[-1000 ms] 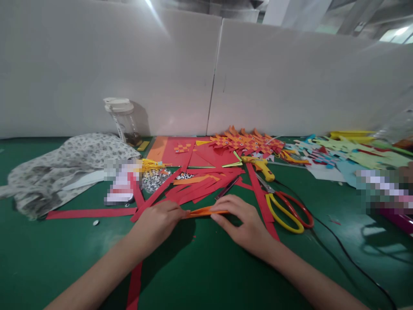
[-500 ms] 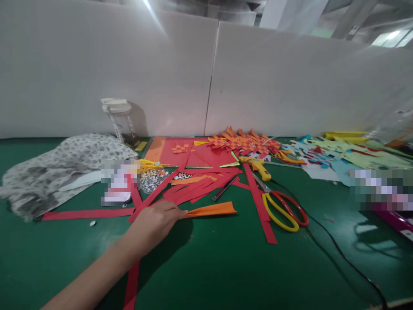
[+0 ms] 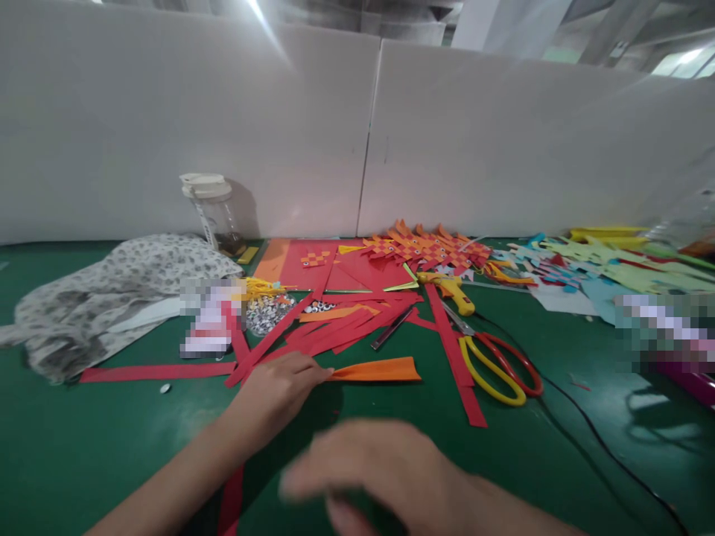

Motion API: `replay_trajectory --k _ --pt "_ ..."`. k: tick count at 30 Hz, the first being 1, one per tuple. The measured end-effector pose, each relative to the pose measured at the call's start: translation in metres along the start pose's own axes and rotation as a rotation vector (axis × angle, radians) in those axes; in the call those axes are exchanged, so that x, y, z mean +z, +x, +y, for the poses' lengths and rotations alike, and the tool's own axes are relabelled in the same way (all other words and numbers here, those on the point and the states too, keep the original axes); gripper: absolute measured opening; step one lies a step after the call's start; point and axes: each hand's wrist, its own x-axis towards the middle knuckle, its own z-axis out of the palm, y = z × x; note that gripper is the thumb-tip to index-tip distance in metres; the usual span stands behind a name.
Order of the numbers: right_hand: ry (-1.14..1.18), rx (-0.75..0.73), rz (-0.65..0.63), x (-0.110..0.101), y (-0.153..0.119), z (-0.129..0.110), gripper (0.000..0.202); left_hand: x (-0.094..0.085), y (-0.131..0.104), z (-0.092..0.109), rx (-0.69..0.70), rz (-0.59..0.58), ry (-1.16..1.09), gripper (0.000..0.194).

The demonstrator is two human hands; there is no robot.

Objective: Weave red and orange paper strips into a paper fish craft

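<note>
My left hand (image 3: 284,391) pinches the left end of a folded orange paper strip (image 3: 380,369) just above the green table. The strip's wider end points right and is loose. In the lower middle my right hand (image 3: 385,465) is blurred by motion; its thumb and curved fingers are apart, with nothing seen between them. Red paper strips (image 3: 357,327) lie in a pile behind the left hand. Another red strip (image 3: 232,499) runs under my left forearm, which hides part of it.
Scissors (image 3: 497,368) and a yellow glue gun (image 3: 452,290) with a black cord lie right of centre. A dark cutter-like tool (image 3: 391,329) sits near the pile. Woven paper fish (image 3: 418,246), googly eyes (image 3: 268,313), a patterned cloth (image 3: 123,283) and a bottle (image 3: 212,212) stand or lie behind.
My right hand has come into view from the lower right. The left hand, still pinching the orange paper strip, appears slightly farther right, as the whole view has shifted a little.
</note>
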Motion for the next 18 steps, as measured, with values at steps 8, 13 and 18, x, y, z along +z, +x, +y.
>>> replay_trajectory --k 8,13,18 --pt "-0.257 0.253 0.009 0.017 0.016 0.085 0.020 0.010 0.000 0.006 -0.134 -0.003 -0.119 0.016" --pt "-0.198 0.289 0.166 0.005 0.012 0.094 0.010 0.007 0.000 0.002 -0.344 0.070 -0.280 0.037" --pt "-0.122 0.368 0.249 -0.002 0.013 0.097 0.011 0.004 0.003 -0.005 -0.446 0.142 -0.421 0.018"
